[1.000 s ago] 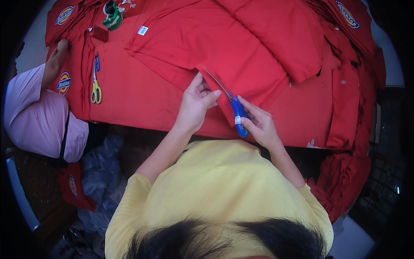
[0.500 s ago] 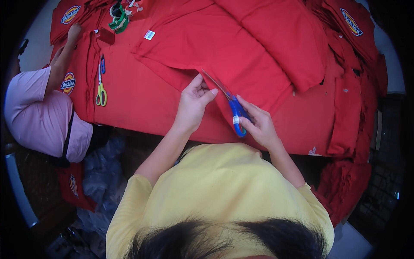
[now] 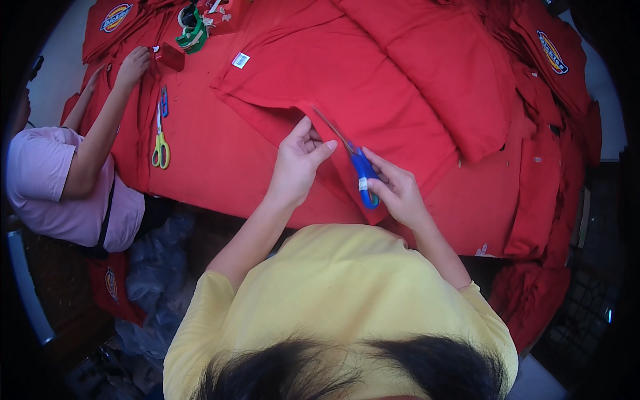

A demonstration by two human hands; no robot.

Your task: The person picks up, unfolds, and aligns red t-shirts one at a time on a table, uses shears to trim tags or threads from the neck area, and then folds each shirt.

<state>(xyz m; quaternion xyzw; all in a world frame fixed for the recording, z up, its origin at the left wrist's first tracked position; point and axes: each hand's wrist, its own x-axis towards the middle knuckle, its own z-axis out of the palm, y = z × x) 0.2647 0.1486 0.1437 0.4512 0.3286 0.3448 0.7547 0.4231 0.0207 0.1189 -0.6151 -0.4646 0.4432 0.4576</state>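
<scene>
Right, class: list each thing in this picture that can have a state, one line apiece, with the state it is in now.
Blue-handled scissors: gripped in right hand, blades at the cloth edge; whether open or closed is unclear.
Left hand: pinching the red garment.
Red garment: spread flat on the table.
Yellow-handled scissors: lying unused, blades closed.
Folded red pieces: stacked at right.
Co-worker's hand: resting on red cloth.

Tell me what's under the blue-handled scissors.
Under the blue-handled scissors lies a folded red garment on the red-covered table. The right hand hides the handles' lower part; whatever lies beneath the cloth is covered.
</scene>
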